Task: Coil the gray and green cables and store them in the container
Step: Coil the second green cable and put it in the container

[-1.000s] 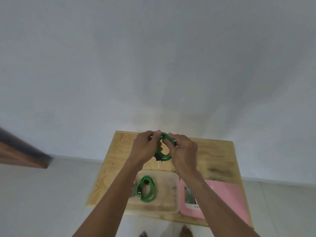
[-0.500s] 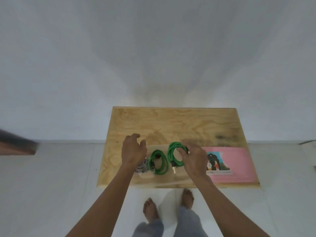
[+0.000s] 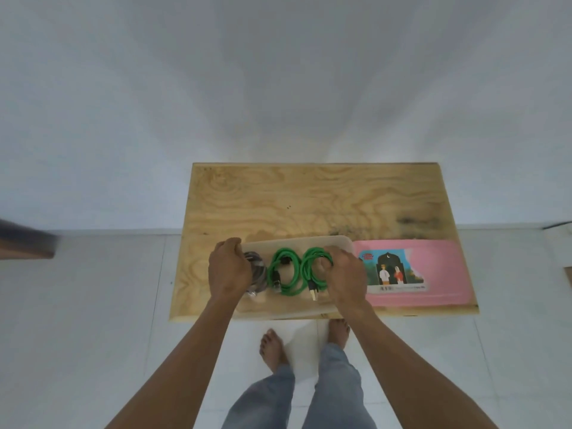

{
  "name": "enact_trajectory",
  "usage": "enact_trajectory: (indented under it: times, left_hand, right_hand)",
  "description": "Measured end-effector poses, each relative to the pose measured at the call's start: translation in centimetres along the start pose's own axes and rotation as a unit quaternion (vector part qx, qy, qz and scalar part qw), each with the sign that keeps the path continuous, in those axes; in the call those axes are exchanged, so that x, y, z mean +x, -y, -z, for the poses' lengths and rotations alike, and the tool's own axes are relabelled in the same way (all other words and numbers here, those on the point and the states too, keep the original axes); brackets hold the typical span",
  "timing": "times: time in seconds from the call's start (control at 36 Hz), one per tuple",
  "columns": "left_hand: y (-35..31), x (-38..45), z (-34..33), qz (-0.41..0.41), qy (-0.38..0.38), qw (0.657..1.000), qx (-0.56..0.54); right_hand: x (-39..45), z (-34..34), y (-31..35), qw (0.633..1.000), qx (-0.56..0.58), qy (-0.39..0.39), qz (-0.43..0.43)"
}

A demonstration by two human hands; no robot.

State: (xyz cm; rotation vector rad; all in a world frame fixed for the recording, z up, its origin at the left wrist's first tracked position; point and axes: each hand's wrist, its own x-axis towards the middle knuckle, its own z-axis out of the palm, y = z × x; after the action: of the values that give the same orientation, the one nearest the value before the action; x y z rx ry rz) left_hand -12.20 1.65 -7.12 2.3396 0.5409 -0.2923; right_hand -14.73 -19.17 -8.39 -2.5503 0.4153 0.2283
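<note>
Plywood table (image 3: 278,193): container (image 3: 309,241) w/ coiled cables; left hand (image 3: 228,269), right hand (image 3: 346,274) grip its ends.

A wooden table (image 3: 309,199) stands on a white tiled floor (image 3: 93,305), close to a white wall (image 3: 278,72). A pink lid (image 3: 433,274) with a small picture on it lies flat on the table's right side.

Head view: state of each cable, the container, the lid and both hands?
gray cable: coiled, in container, partly hidden by left hand
middle green cable: coiled, lying in container
right green cable: coiled, in container, under right hand's fingers
container: open, on table
pink lid: off, flat beside container
left hand: at container's left edge
right hand: on right green cable
</note>
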Motion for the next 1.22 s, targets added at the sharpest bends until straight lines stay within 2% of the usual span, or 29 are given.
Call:
enact_trajectory:
  times: [0.58,0.75,1.22]
  left_hand:
    - [-0.6,-0.3,0.2,0.013,0.011,1.000,-0.016]
    - [-0.3,0.0,0.4,0.015,-0.017,0.999,-0.025]
    - [-0.4,0.2,0.7,0.015,-0.006,1.000,-0.021]
  right_hand:
    - [1.6,0.5,0.1,0.991,-0.121,0.046,0.023]
    - [1.5,0.5,0.0,0.983,-0.174,0.052,0.031]
    - [0.9,0.7,0.4,0.986,-0.149,0.069,0.014]
